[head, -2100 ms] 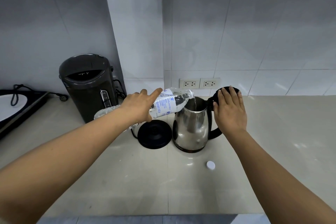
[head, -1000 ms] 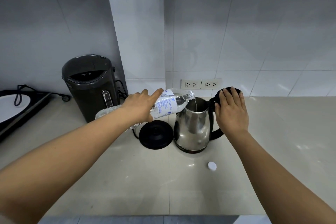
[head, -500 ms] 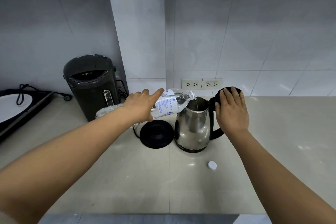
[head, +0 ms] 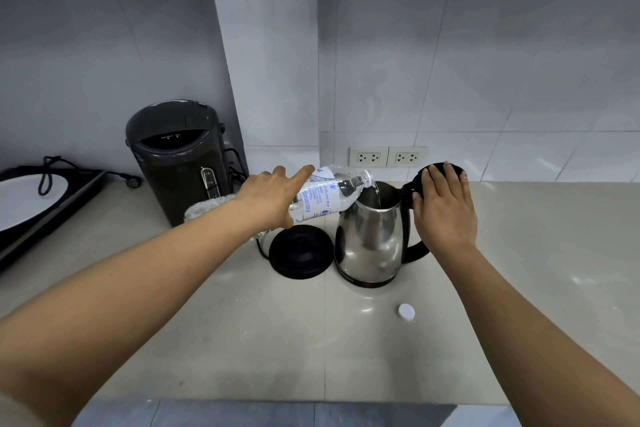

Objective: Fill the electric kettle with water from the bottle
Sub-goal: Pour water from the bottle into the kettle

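A steel electric kettle (head: 370, 239) stands on the counter beside its black round base (head: 300, 251). Its black lid (head: 440, 173) is swung open to the right, and my right hand (head: 445, 210) rests flat on that lid and the handle top, holding it back. My left hand (head: 273, 199) grips a clear plastic water bottle (head: 327, 196) with a white and blue label, tipped nearly level with its mouth over the kettle's opening. A thin stream of water runs from the bottle into the kettle. The bottle's rear end shows behind my wrist.
The white bottle cap (head: 406, 311) lies on the counter in front of the kettle. A dark water dispenser pot (head: 176, 159) stands at the back left, an induction cooker (head: 31, 204) with a cord at far left. Two wall sockets (head: 388, 157) sit behind the kettle.
Almost nothing has moved. The bottle stays tilted over the kettle with water still running, and my right hand keeps the lid open; the view has shifted slightly.
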`<action>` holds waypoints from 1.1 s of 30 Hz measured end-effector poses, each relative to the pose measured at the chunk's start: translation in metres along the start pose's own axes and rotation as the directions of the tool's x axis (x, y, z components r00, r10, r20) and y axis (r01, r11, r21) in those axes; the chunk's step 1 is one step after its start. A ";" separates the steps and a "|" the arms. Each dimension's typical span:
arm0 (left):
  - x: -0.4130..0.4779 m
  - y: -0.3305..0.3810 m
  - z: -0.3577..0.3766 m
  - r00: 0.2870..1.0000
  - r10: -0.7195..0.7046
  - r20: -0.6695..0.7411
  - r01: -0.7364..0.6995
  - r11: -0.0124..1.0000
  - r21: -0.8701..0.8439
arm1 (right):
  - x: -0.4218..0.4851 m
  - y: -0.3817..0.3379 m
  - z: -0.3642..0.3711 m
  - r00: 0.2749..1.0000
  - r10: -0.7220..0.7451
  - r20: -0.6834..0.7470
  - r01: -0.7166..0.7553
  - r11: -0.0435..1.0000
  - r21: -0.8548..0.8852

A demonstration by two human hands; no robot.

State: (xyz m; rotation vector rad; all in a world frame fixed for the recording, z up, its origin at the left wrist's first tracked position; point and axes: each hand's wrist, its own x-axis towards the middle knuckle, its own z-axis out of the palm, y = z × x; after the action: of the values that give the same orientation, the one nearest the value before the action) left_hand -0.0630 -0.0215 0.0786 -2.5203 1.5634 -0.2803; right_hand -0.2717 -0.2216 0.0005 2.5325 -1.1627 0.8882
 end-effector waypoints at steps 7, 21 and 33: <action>-0.001 0.001 0.000 1.000 0.002 0.012 -0.002 1.000 0.003 | 0.000 0.000 0.001 1.000 0.002 0.006 -0.003 1.000 0.006; -0.002 0.001 0.000 1.000 -0.012 0.023 0.012 1.000 0.010 | 0.001 0.000 -0.001 0.999 -0.003 0.033 0.003 1.000 -0.002; -0.011 0.017 0.026 0.997 -0.071 -0.013 0.065 0.963 -0.262 | -0.008 0.001 -0.006 0.999 -0.008 0.050 0.010 0.999 -0.037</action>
State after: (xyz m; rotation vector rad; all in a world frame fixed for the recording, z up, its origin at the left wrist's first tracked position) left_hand -0.0759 -0.0178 0.0486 -2.7817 1.6203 -0.1163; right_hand -0.2790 -0.2153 0.0001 2.5413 -1.1706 0.7979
